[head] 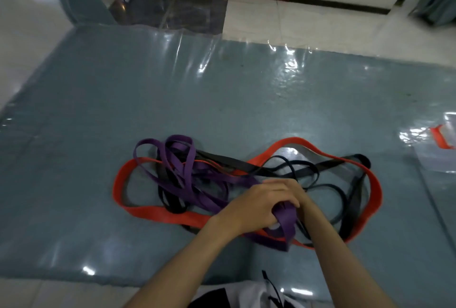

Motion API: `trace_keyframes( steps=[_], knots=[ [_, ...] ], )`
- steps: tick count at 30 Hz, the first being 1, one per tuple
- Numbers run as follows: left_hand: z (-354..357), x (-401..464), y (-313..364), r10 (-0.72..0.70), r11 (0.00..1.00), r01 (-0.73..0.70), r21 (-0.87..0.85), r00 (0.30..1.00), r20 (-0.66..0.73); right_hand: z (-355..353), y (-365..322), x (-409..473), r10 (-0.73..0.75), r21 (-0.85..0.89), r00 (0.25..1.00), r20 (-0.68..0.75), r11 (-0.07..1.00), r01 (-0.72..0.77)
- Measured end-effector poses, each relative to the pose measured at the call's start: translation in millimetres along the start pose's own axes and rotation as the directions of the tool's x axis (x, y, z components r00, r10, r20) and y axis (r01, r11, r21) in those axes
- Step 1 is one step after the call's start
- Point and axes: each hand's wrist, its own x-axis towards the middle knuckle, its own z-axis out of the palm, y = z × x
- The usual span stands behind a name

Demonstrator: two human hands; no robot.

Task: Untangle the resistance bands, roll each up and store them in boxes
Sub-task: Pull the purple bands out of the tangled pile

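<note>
A tangle of resistance bands lies on the blue-grey table (172,90): a wide red band (153,211) loops around the outside, a purple band (180,159) is bunched at the left and middle, and black bands (306,172) cross to the right. My left hand (256,204) grips a folded end of the purple band (286,218) at the front of the tangle. My right hand (296,191) sits close behind the left, mostly hidden by it, with its fingers around the same purple end.
A clear plastic box with a red lid (441,139) lies at the table's right edge. A clear plastic sheet covers the table. A blue-grey chair (81,1) stands beyond the far left corner. Tiled floor lies behind.
</note>
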Motion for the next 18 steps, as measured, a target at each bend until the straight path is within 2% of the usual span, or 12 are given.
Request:
trace_keyframes(
  steps=[3, 6, 8, 11, 14, 18],
  knots=[
    [0.7, -10.0, -7.7, -0.013, 0.998, 0.01, 0.063, 0.999, 0.046, -6.5, -7.6, 4.3, 0.004, 0.028, 0.999, 0.054, 1.0, -0.006],
    [2.2, -18.8, -18.2, -0.049, 0.983, 0.057, 0.172, 0.997, -0.054, -21.2, -11.7, 4.9, 0.031, -0.097, 0.995, 0.095, 0.995, -0.022],
    [1.0, -22.7, -25.2, -0.098, 0.981, 0.121, 0.153, 0.983, -0.154, -32.4, -20.8, 4.1, 0.029, -0.117, 0.993, 0.115, 0.993, -0.016],
    [-1.5, -26.4, -32.5, -0.127, 0.982, 0.157, 0.106, 0.961, -0.245, -51.6, -39.0, 0.0, -0.081, 0.014, 0.978, 0.19, 0.997, 0.08],
    [-0.5, -29.7, -34.3, -0.115, 0.982, 0.148, 0.116, 0.96, -0.254, -65.4, -57.4, -10.9, -0.206, 0.195, 0.951, 0.231, 0.967, 0.163],
    [6.8, -31.2, -31.9, -0.061, 0.992, 0.088, 0.089, 0.96, -0.272, -61.7, -68.2, -16.3, -0.276, 0.315, 0.941, 0.197, 0.927, 0.206]
  ],
)
